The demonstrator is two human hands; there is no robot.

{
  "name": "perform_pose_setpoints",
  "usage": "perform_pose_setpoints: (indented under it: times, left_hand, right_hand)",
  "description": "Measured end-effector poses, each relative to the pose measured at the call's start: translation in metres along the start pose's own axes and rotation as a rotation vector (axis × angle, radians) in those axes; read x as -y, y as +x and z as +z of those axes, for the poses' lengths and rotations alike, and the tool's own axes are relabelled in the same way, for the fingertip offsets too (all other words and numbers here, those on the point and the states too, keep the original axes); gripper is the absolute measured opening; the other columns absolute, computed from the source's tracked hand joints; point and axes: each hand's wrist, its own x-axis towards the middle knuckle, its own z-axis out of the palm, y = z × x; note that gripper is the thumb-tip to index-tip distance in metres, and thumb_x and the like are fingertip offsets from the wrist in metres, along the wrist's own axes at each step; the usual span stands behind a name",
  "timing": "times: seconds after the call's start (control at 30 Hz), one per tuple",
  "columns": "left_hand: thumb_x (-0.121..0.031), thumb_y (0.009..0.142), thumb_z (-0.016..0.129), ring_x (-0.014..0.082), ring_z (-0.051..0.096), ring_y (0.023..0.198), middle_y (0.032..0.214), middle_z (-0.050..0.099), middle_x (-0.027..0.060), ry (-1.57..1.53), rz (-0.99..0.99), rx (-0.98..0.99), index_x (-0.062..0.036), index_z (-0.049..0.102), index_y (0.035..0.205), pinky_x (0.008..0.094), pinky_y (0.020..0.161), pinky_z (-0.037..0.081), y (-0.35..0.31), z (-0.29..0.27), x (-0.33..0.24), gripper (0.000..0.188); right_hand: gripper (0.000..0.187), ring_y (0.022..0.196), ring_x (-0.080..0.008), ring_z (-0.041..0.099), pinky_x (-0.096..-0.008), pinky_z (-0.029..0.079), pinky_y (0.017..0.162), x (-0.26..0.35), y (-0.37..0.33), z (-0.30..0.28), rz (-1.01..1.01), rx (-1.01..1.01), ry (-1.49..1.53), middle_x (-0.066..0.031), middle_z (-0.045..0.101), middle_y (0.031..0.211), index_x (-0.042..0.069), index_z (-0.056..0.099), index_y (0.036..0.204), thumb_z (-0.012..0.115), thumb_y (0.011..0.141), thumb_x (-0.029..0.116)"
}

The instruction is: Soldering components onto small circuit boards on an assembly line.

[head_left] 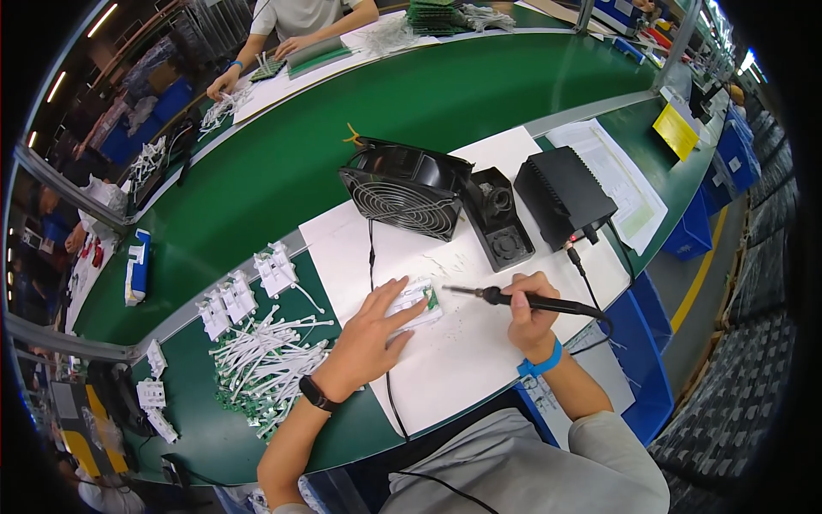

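My left hand (368,338) lies over a small white plastic housing (414,295), fingers spread around it and holding it down on a white sheet (462,368). A bit of green circuit board (431,297) shows at the housing's right end; the rest is partly under my fingers. In my right hand (533,317) is a soldering iron (493,295), gripped like a pen. Its tip points left, a short gap from the board. To the left of my left hand lies a heap of white cables with green boards (265,364).
Beyond the sheet's middle stand a black fan (402,201), a black iron stand (498,227) and a black soldering station (565,197). Several white housings (227,304) line the table's left side. Cords cross the sheet. A co-worker (300,26) sits across the green surface; blue bins (655,360) stand right.
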Motion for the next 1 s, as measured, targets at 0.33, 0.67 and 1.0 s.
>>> perform_pose_setpoints:
  times: [0.33,0.67,1.0]
  left_hand:
    - [-0.024,0.081,0.081,0.0332,0.060,0.103,0.135,0.060,0.0197,0.192,-0.092,-0.370,-0.0084,0.072,0.124,0.0402,0.086,0.054,0.010,0.050,-0.025,0.046]
    - [-0.019,0.084,0.079,0.0378,0.058,0.111,0.139,0.054,0.0264,0.096,-0.079,-0.333,-0.0028,0.068,0.123,0.0427,0.089,0.054,0.001,0.049,-0.024,0.044]
    - [-0.022,0.085,0.078,0.0356,0.057,0.115,0.140,0.052,0.0280,0.080,-0.093,-0.329,0.0000,0.068,0.120,0.0401,0.090,0.055,-0.001,0.050,-0.023,0.043]
  right_hand:
    - [0.006,0.052,-0.0102,0.052,-0.0249,0.038,0.050,0.005,-0.002,0.003,0.101,-0.028,-0.069,-0.0071,0.062,0.065,-0.001,0.066,0.088,0.070,0.088,0.004]
    - [0.005,0.057,-0.0117,0.050,-0.0258,0.039,0.055,0.008,0.001,0.010,0.027,0.116,-0.164,-0.0066,0.058,0.067,-0.002,0.067,0.087,0.069,0.088,0.002]
    - [0.008,0.053,-0.0183,0.062,-0.0267,0.047,0.053,0.007,0.003,0.013,0.047,0.178,-0.189,-0.0118,0.067,0.069,-0.001,0.068,0.089,0.073,0.084,0.001]
